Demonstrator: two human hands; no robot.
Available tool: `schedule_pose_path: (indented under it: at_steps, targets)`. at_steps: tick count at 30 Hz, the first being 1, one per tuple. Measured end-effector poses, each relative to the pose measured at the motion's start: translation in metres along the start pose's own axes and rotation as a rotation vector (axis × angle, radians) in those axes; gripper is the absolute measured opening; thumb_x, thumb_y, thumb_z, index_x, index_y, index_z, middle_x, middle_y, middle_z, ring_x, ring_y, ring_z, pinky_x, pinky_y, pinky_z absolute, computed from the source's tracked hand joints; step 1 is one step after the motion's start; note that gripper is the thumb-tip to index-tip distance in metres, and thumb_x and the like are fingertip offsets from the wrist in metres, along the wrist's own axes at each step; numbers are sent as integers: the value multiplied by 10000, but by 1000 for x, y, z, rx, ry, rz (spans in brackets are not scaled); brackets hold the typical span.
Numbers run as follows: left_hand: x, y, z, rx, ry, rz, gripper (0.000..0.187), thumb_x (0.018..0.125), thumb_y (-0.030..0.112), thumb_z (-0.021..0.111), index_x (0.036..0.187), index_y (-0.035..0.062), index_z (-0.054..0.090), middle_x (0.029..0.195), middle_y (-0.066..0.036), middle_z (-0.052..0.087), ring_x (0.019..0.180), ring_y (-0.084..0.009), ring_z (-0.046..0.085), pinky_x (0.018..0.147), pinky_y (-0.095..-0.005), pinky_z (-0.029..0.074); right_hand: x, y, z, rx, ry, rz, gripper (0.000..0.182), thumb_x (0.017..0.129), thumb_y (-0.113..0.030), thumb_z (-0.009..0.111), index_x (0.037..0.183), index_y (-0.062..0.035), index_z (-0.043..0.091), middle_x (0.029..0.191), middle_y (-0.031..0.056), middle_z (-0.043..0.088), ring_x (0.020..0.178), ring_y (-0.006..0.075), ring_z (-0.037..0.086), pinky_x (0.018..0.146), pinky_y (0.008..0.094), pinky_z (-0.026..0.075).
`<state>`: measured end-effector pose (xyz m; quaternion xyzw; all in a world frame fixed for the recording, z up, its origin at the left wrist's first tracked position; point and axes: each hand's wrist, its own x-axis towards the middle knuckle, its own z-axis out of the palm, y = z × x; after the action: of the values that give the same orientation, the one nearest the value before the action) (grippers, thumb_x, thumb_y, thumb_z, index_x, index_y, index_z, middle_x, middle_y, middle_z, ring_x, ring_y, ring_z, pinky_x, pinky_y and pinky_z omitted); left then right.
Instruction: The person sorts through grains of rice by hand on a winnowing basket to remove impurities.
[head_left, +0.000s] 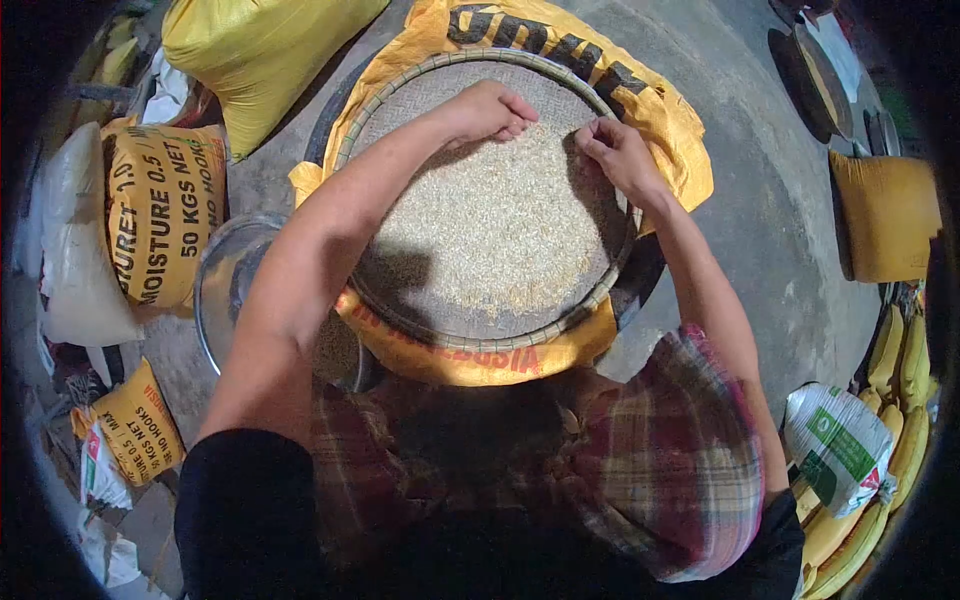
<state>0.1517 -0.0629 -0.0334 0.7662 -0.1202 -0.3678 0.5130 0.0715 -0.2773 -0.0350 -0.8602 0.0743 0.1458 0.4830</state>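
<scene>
- The left hand (488, 110) lies on the grain (490, 225) at the far side of the woven tray (600, 295), fingers curled loosely down into the heap. It grips nothing that I can see. A hard sweep from there could push kernels over the far rim.
- The right hand (618, 152) sits at the far right of the tray, fingertips pinched together just above the grain. Whether a speck is caught between them is too small to tell. Anything picked out could easily drop back into the pile.
- The tray rests on a yellow sack (480, 362) spread over the concrete floor (780, 230). Leaning on one rim could tip it and send grain off the sack.
- A metal bowl (225, 285) stands just left of the tray, under the left forearm. An elbow swinging back might knock it.
</scene>
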Motion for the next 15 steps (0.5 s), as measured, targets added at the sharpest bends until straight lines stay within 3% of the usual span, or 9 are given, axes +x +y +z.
schedule_pose_path:
  at_steps: [2,3,5,6,9,12,14,15]
  targets:
    - [3,0,2,-279,-14,-111,157,816,59,581,949,31,660,823,-50,646,715,-120,582,662,-267,491,9,4,4,143,39,-54,184,785,-149,618,869,14,595,792,189,628,743,336,613,694,383,475]
    - [2,2,6,-276,-15,-111,157,816,59,581,949,31,660,823,-50,646,715,-120,582,662,-267,491,8,-1,5,144,42,-54,184,785,-149,618,869,14,595,792,189,628,743,336,613,694,383,475]
    - [-1,6,18,389,254,178,113,787,129,636,861,48,666,768,-80,648,721,-172,612,671,-317,493,5,-12,7,-252,217,-334,176,789,-142,600,858,20,590,790,214,622,768,368,607,710,407,474]
    - [3,4,23,389,254,178,113,787,129,636,861,48,666,768,-80,648,721,-172,612,671,-317,493,9,-8,9,-252,216,-334,176,789,-142,600,858,20,590,790,214,622,768,368,607,710,407,474]
    - [9,-2,38,642,391,203,173,731,202,694,741,42,626,769,-150,635,739,-307,618,684,-381,482,18,3,14,-385,218,-337,171,788,-130,585,846,31,586,797,231,617,793,392,597,722,434,468]
    - [13,3,39,687,337,121,166,732,197,691,741,44,626,768,-150,634,747,-321,614,685,-392,481,13,2,11,-455,172,-329,167,778,-109,578,840,46,582,803,253,604,802,413,583,720,459,458]
    - [13,5,35,671,313,156,175,741,204,690,730,44,619,751,-133,635,729,-293,616,675,-383,479,5,1,4,-442,150,-299,156,825,-134,580,822,22,578,788,182,634,744,300,628,695,368,487]
    - [13,5,31,655,289,189,186,750,211,688,719,45,612,734,-115,636,711,-264,617,664,-375,478,4,2,0,-442,151,-298,156,825,-134,580,822,22,578,788,182,634,744,300,628,695,368,487]
